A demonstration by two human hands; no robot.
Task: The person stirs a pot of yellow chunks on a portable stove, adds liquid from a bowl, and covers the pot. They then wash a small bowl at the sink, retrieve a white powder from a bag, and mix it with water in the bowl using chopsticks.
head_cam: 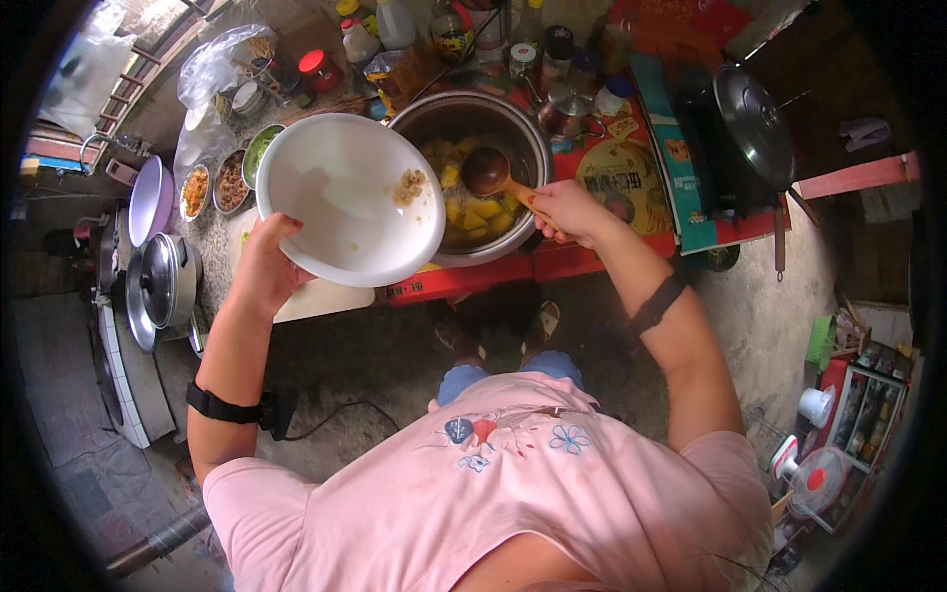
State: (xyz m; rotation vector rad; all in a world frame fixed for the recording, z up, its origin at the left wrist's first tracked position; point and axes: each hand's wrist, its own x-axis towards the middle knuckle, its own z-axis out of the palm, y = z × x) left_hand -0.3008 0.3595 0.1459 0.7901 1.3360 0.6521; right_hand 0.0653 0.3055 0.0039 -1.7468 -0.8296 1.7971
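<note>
My left hand grips the near left rim of a white bowl, thumb over the edge. The bowl is tilted towards the pot, and a small clump of pale brown food bits clings inside its right wall. My right hand holds the handle of a wooden ladle, whose bowl is over the pot opening. Below it stands a large metal pot with yellow chunks in liquid. The white bowl hides the pot's left side.
Small dishes of chopped food sit left of the white bowl, by a cutting board. A lidded pot stands farther left. Bottles and jars line the back. A metal kettle is right of the pot; a black wok lid lies beyond.
</note>
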